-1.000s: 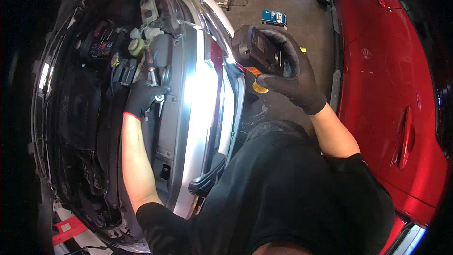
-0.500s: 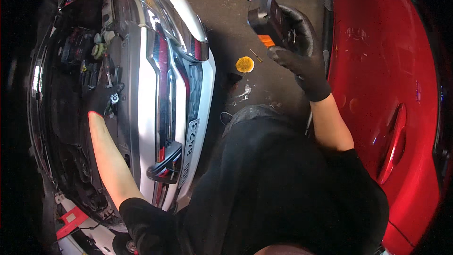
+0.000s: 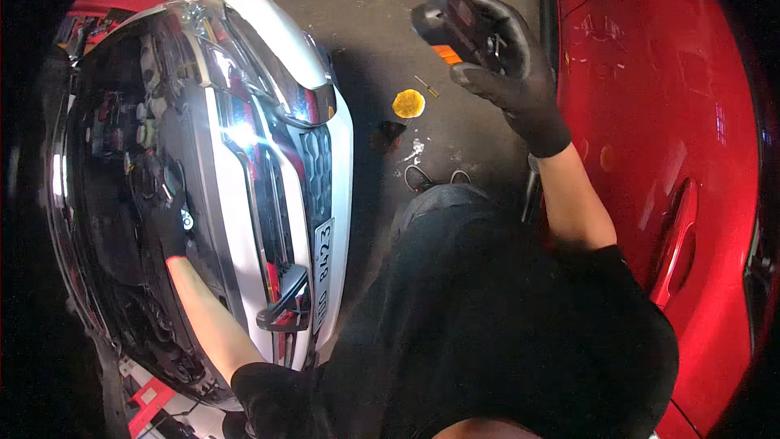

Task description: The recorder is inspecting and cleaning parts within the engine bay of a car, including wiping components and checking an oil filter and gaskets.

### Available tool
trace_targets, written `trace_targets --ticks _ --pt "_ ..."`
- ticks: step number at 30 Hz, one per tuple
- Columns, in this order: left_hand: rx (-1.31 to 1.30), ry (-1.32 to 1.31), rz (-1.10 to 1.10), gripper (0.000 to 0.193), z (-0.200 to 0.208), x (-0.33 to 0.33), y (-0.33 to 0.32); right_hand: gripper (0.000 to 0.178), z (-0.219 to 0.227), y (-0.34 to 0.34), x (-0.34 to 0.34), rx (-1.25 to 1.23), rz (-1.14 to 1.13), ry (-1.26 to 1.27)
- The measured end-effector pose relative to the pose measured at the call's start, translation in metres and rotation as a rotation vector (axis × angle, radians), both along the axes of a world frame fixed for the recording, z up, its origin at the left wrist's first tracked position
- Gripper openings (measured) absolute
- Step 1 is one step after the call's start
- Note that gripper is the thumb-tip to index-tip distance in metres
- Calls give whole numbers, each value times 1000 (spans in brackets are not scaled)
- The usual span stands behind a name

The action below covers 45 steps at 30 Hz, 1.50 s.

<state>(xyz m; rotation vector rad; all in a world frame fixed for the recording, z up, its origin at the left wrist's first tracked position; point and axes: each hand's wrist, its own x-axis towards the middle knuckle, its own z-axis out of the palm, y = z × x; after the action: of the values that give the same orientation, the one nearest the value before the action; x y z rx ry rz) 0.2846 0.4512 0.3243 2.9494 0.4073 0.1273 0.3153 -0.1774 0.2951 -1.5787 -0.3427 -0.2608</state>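
White car [image 3: 240,228] at left, red car [image 3: 650,130] at right. Engine bay [image 3: 114,252] of the white car lies exposed. Right hand [image 3: 520,85], gloved, grips black-and-orange device [image 3: 459,26], between the cars. Left hand [image 3: 169,228], gloved, in the dark engine bay; cannot tell its grip. Small silvery round part [image 3: 187,219] just beside it.

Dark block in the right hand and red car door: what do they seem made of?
Dark block: probably hard plastic, satin finish, judging by its smooth, moulded edges and dull sheen.
Red car door: likely metal under glossy paint; bright reflections suggest the gloss.
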Motion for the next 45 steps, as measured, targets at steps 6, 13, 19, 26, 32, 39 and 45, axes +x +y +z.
trace_targets --ticks 6,13,19,26,32,39,45 --pt "59 -196 -64 54 -46 -9 57 72 -9 -9 -4 -91 -118 115" --pt "197 -318 5 58 -42 -47 58 72 -1 13 30 -87 -127 148" --pt "-610 -776 202 54 -45 -78 -45 75 -7 15 91 -75 -18 184" --pt "-2419 108 377 38 -81 32 -270 86 -68 -28 185 -264 41 177" --pt "-2116 260 499 51 -170 131 -406 92 -147 -87 258 -233 182 372" --pt "-1954 650 525 50 -269 196 -440 90 -224 -127 314 -284 258 575" --pt "-1865 727 625 22 -395 246 -476 89 -287 -136 329 -184 265 779"
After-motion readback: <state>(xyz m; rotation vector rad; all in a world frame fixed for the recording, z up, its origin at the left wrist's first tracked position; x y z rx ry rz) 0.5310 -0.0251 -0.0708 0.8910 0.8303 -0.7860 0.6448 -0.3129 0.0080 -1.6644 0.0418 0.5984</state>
